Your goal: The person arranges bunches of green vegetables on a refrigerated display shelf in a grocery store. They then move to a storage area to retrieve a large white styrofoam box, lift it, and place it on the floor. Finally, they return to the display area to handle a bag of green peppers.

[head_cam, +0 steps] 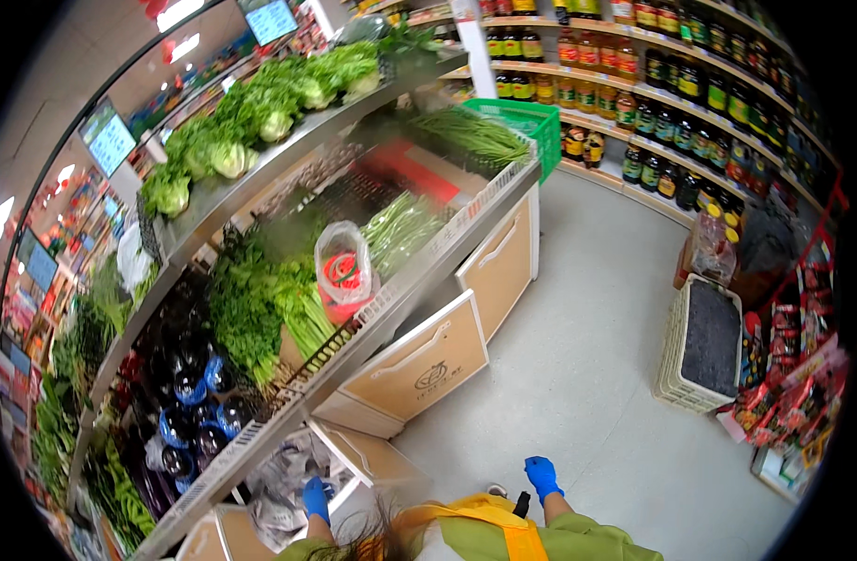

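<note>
My left hand [317, 498], in a blue glove, is at an open compartment low in the vegetable stand. Crumpled plastic bags [288, 477] fill that compartment, and the hand is beside its white edge. Whether the fingers grip anything there cannot be made out. My right hand [542, 477], also gloved in blue, hangs over the grey floor [576, 365] with its fingers curled in and nothing visible in them. Just above the compartment, a wood-coloured cabinet door [351, 449] stands ajar.
Wrapped eggplants [190, 421], leafy greens [246, 308] and an open plastic bag [343, 263] with red contents lie on the stand. A green basket [551, 133] sits at its far end. Bottle shelves [632, 91] line the back; a cream crate [702, 343] stands at right.
</note>
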The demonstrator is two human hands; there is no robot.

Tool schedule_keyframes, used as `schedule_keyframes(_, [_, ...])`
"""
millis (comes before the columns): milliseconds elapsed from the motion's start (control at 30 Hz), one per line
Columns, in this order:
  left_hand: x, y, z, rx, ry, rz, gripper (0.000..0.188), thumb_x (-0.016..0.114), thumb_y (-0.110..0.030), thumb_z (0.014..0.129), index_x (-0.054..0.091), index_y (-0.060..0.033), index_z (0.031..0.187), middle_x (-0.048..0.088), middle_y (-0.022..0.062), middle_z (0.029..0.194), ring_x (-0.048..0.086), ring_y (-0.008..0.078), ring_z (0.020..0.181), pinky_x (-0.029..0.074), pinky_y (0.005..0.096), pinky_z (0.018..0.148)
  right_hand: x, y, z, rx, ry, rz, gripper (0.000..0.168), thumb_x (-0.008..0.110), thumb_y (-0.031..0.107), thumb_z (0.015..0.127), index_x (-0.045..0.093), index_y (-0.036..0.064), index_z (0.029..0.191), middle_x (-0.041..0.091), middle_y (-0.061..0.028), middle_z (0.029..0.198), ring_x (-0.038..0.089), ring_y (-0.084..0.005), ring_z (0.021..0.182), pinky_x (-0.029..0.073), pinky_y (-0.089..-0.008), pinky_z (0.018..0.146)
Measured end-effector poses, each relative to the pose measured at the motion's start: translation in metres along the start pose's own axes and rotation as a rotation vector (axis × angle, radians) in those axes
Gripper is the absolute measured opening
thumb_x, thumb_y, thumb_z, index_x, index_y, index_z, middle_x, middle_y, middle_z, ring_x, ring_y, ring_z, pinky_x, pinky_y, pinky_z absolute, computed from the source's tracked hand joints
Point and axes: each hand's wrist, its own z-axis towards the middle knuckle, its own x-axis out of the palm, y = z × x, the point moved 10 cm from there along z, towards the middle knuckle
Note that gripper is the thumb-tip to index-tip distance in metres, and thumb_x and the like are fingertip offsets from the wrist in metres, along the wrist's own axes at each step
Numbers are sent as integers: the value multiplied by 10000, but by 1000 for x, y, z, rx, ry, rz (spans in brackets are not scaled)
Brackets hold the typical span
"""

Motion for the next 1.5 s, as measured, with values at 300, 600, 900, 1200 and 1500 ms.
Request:
schedule_keyframes(300, [-56, 59, -57, -57, -255, -108, 303, 447, -182, 842, 478, -30, 1103, 573, 114, 788, 551, 176, 510, 408, 259, 424, 36, 42, 32, -94, 233, 59, 322, 483, 296, 765, 636, 19, 827, 636, -126, 773, 603, -240, 721, 463, -330, 675])
schedule_keyframes(600, [-175, 162, -85, -190, -476, -402, 296, 473, -207, 834, 494, -28, 1070, 574, 123, 795, 548, 182, 522, 413, 266, 432, 92, 186, 9, -423, 369, -81, 306, 487, 263, 776, 631, 4, 855, 634, -127, 774, 602, -218, 712, 462, -311, 672])
schedule_keyframes(900, [-331, 332, -25, -201, -598, -597, 451, 571, -213, 777, 435, -18, 1160, 561, 139, 904, 553, 187, 645, 430, 272, 525, 247, 367, -138, -531, 619, 46, 232, 472, 142, 823, 603, 4, 955, 626, -127, 792, 591, -167, 694, 461, -280, 671])
schedule_keyframes(1200, [-434, 432, 117, -514, -855, -693, 917, 680, -400, 668, 177, -5, 1324, 293, 141, 1323, 258, 247, 1233, 231, 355, 994, 569, 476, -197, -1081, 864, -394, 571, 606, 229, 759, 376, 74, 1258, 455, -207, 1179, 442, -330, 1086, 349, -358, 913])
schedule_keyframes(1500, [-297, 237, 269, 359, -449, 856, 264, 480, -244, 796, 559, -172, 1038, 325, 108, 1311, 234, 353, 1233, 74, 684, 901, 843, 465, -156, -1304, 998, -1131, 598, 550, 424, 746, 429, 50, 1197, 449, -193, 1183, 458, -290, 1049, 348, -380, 893])
